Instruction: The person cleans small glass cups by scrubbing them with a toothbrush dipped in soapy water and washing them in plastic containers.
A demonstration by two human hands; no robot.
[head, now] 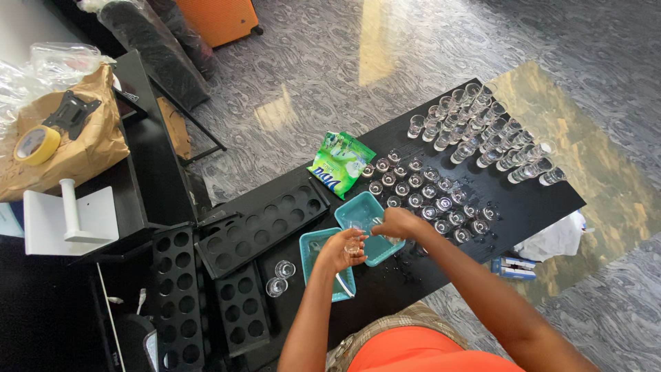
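My left hand (337, 249) holds a small clear glass (354, 242) over two teal plastic basins (318, 242), (358, 208) on a black table (523, 207). My right hand (398, 222) meets it from the right, with its fingers at the glass's rim; whether it holds something small there I cannot tell. Two more clear glasses (281, 277) stand upright to the left of the near basin.
Several small glasses (430, 193) sit mid-table, and taller ones (482, 131) crowd the far right end. A green packet (339, 162) lies behind the basins. Black trays with round holes (261, 224) lie to the left. A brown paper bag (76, 145) and tape roll (34, 145) sit far left.
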